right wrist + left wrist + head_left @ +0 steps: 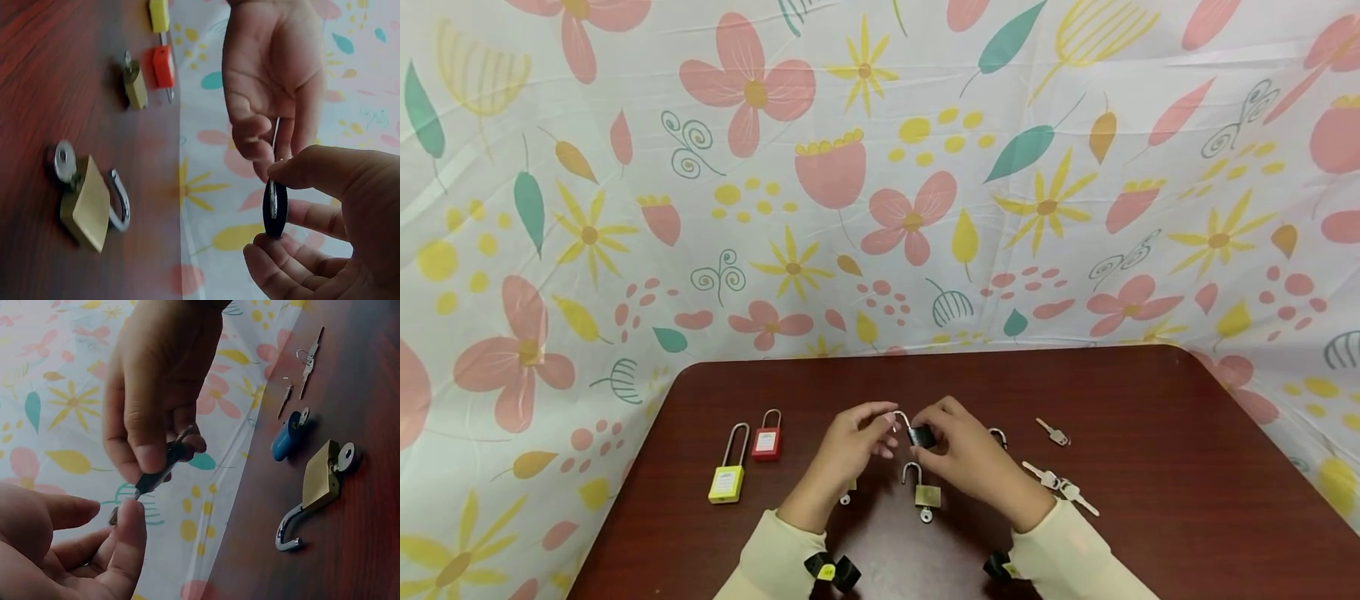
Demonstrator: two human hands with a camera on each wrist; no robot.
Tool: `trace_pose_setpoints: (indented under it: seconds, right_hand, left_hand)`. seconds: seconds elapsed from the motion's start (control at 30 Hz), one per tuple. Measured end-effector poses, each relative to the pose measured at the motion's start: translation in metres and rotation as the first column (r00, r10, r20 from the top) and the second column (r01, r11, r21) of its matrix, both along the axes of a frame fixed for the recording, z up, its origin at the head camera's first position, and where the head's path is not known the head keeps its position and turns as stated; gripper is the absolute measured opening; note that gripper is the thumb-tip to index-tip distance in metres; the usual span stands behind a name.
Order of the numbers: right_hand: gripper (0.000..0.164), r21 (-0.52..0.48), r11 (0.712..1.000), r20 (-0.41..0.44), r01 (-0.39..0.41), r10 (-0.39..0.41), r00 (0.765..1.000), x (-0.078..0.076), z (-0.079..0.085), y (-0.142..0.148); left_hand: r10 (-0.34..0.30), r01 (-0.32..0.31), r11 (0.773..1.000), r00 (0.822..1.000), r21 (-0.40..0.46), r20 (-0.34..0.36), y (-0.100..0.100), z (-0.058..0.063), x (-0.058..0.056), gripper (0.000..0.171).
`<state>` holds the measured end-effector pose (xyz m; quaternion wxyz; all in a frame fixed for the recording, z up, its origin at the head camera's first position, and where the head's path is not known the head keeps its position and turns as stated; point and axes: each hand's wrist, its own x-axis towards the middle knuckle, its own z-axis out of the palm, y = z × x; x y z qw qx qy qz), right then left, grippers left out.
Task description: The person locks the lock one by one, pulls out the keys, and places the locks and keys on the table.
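Above the table, my right hand (958, 442) grips the body of a black padlock (921, 436) between thumb and fingers. Its thin metal shackle points toward my left hand (853, 433), whose thumb and fingertips pinch the shackle's curved end. In the right wrist view the black padlock (275, 212) is seen edge-on, its shackle running up between the left fingers. Below the hands lies a brass padlock (928, 497) with its shackle swung open and a round-headed key in it. Another brass padlock (134, 87), also with a key, is partly hidden by my left hand in the head view.
On the left of the dark wooden table (647, 550) lie a yellow long-shackle padlock (727, 483) and a red padlock (767, 443). A blue padlock (287, 440) sits behind my right hand. Loose keys (1054, 433) and a bunch of keys (1060, 485) lie to the right.
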<state>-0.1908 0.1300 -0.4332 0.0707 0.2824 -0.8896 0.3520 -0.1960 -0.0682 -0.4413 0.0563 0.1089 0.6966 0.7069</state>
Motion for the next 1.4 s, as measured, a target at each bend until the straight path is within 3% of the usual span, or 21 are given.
trace_pose_setpoints:
  seconds: [0.3,0.5,0.63,0.83,0.93,1.0,1.03,1.13,1.27,1.4]
  right_hand:
    - [0.028,-0.147,0.988,0.071,-0.045,0.056,0.996,-0.004,-0.009,-0.006]
    - [0.027,-0.278,0.961,0.236,-0.002,0.071,0.969,-0.006,-0.013,-0.010]
    - [0.031,-0.398,0.917,0.353,0.016,0.137,0.926,-0.002,-0.012,-0.014]
    - [0.033,-0.522,0.852,0.423,0.033,0.226,0.877,0.008,0.002,-0.019]
    - [0.033,-0.552,0.833,0.444,0.034,0.259,0.857,0.010,0.006,-0.020]
    - [0.033,-0.557,0.830,0.444,0.034,0.263,0.856,0.010,0.005,-0.021]
    - [0.033,-0.559,0.829,0.441,0.035,0.262,0.858,0.009,0.003,-0.021]
    - [0.033,-0.630,0.776,0.452,0.032,0.333,0.828,0.005,-0.007,-0.020]
    - [0.034,-0.725,0.686,0.481,0.070,0.430,0.764,-0.001,-0.025,-0.018]
    - [0.036,-0.734,0.673,0.485,0.091,0.425,0.765,-0.003,-0.032,-0.018]
  left_hand:
    - [0.043,-0.046,0.994,0.999,0.102,0.026,0.003,-0.001,-0.003,0.018]
    - [0.058,-0.063,0.983,0.998,0.172,0.037,0.003,0.001,-0.005,0.018]
    - [0.054,-0.063,0.978,0.997,0.199,0.049,0.002,0.005,-0.003,0.018]
    - [0.065,-0.070,0.981,0.997,0.180,0.031,0.002,0.016,0.002,0.017]
    - [0.088,-0.092,0.986,0.995,0.139,0.035,0.002,0.012,0.001,0.017]
    - [0.110,-0.113,0.987,0.993,0.117,0.033,0.002,0.004,-0.002,0.016]
    - [0.118,-0.121,0.987,0.992,0.109,0.034,0.003,0.000,-0.003,0.016]
    - [0.141,-0.142,0.986,0.990,0.091,0.018,0.003,-0.007,-0.005,0.016]
    - [0.156,-0.155,0.985,0.988,0.072,-0.005,0.003,-0.010,-0.006,0.015]
    - [0.153,-0.152,0.986,0.988,0.067,-0.004,0.002,-0.011,-0.007,0.015]
